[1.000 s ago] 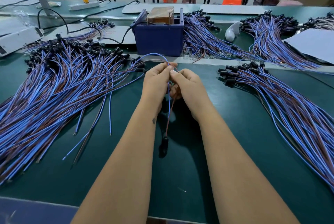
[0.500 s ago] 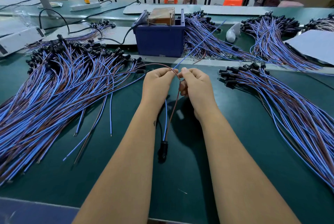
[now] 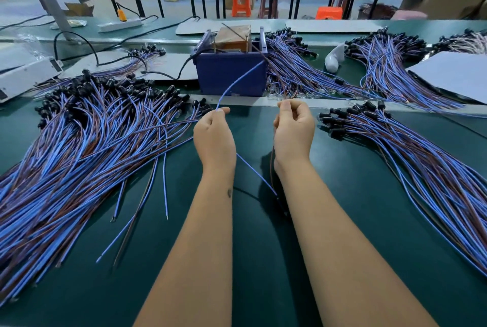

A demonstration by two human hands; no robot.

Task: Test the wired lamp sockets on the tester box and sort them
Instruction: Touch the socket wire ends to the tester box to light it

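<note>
Bright, even indoor light fills the scene, with no single lamp visible. The green table (image 3: pixel 342 221) shows only a soft sheen, no harsh glare. A soft dark shadow lies on the table between the two forearms, under the right hand (image 3: pixel 293 131). The wide-angle lens bends straight lines, so the table edges curve and tilt toward the frame's sides. The foreground is sharp; the far background looks slightly soft and pale.

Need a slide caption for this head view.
Left hand pinches blue wire, right hand brown wire, before tester box.
</note>
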